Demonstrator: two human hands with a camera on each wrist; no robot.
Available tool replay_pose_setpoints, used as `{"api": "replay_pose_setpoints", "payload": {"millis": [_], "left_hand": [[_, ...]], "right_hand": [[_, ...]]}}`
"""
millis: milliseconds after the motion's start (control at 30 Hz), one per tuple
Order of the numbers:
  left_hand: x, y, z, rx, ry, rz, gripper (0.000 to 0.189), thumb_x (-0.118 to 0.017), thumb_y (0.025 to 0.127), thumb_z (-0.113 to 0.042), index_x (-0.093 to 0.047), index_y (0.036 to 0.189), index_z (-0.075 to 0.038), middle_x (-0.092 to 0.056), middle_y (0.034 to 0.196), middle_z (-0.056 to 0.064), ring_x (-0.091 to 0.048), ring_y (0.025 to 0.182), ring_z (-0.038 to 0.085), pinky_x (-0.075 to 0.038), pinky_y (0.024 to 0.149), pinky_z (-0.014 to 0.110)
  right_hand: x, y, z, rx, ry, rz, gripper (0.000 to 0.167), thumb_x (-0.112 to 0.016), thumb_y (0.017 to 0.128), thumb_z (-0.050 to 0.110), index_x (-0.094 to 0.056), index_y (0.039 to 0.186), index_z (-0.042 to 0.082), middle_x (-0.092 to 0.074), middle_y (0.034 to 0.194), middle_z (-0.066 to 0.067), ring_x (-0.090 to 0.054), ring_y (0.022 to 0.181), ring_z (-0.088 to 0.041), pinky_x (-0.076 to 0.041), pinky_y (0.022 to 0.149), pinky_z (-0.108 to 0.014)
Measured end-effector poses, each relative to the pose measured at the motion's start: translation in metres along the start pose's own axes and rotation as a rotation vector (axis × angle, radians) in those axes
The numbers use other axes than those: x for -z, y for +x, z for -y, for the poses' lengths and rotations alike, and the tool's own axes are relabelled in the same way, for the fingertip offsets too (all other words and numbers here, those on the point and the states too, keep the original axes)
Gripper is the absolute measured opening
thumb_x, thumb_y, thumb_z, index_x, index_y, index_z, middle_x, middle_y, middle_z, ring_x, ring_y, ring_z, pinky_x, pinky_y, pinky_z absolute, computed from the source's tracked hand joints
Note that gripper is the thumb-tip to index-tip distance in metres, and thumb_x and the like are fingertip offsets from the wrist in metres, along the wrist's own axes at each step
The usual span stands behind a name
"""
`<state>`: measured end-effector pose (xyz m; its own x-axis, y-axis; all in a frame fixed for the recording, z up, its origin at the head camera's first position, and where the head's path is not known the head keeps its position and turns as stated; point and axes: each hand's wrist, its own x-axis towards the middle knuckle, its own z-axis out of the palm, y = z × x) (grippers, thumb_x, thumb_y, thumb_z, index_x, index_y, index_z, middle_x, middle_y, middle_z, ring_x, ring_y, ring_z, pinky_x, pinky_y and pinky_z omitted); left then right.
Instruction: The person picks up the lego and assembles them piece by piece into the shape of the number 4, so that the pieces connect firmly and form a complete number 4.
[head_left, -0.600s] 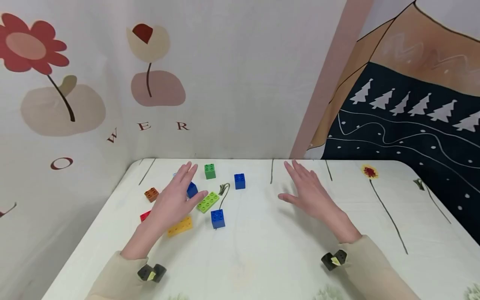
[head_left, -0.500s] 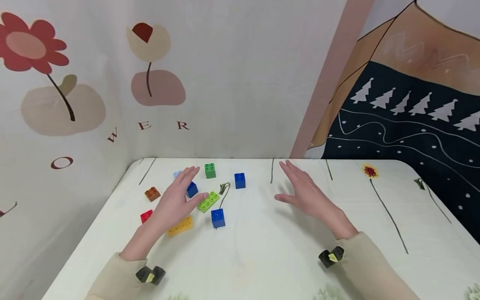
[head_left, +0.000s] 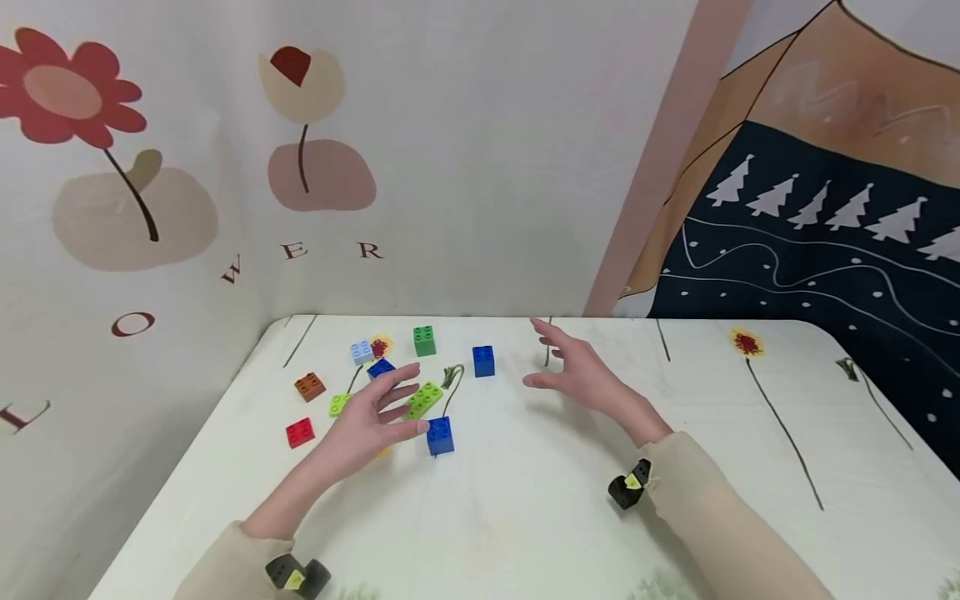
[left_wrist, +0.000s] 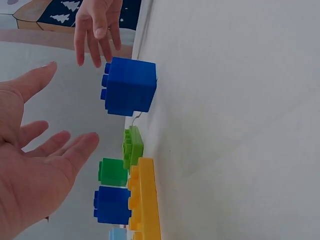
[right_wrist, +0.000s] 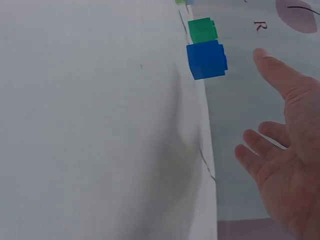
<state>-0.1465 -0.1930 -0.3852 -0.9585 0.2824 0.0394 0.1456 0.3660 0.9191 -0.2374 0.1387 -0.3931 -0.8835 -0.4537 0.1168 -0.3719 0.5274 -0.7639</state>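
In the head view my left hand [head_left: 367, 429] hovers over the building blocks, fingers spread and holding nothing. Its thumb tip overlaps the edge of a blue block [head_left: 440, 436]. Behind that lies a long lime block [head_left: 424, 400], partly covered by the fingers. The hand hides most of a yellow block, which the left wrist view shows as a long yellow block [left_wrist: 147, 200]. My right hand [head_left: 581, 375] is in the air to the right of another blue block [head_left: 483, 361], thumb and fingers apart, nothing in it. A green block [head_left: 424, 340] stands farther back.
At the left lie a red block [head_left: 300, 432], a brown block [head_left: 310, 386], a small lime block [head_left: 339, 404] and a light blue block [head_left: 362, 352]. A third blue block [head_left: 381, 364] sits behind my left hand. A printed white cloth [head_left: 510, 517] covers the table; patterned curtains rise behind.
My left hand has shifted right and nearer me, toward the front blue block, uncovering the light blue and small lime blocks. My right hand has moved left. The blocks have stayed put.
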Motion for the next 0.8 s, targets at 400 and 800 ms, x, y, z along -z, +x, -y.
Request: {"api": "replay_pose_setpoints", "payload": {"millis": [400,800], "left_hand": [[-0.008,-0.006,0.008,0.077,-0.139,0.078,0.075,-0.081,0.088,-0.004,-0.044,0.153,-0.003,-0.047,0.153,0.018,-0.046,0.14,0.037,-0.052,0.099,0.028],[-0.016,-0.004,0.01,0.097,-0.101,0.125,0.068,-0.08,0.089,-0.006,-0.047,0.149,0.0,-0.057,0.141,0.019,-0.054,0.13,0.038,-0.056,0.094,0.03]], "right_hand": [[-0.029,0.03,-0.005,-0.091,0.161,-0.058,0.071,-0.081,0.091,0.021,-0.047,0.151,0.003,-0.056,0.145,-0.016,-0.059,0.125,-0.031,-0.052,0.102,-0.045],[-0.051,0.043,-0.004,-0.111,0.194,-0.042,0.07,-0.085,0.086,0.016,-0.052,0.147,0.003,-0.062,0.136,-0.014,-0.062,0.119,-0.03,-0.055,0.095,-0.041]]}}
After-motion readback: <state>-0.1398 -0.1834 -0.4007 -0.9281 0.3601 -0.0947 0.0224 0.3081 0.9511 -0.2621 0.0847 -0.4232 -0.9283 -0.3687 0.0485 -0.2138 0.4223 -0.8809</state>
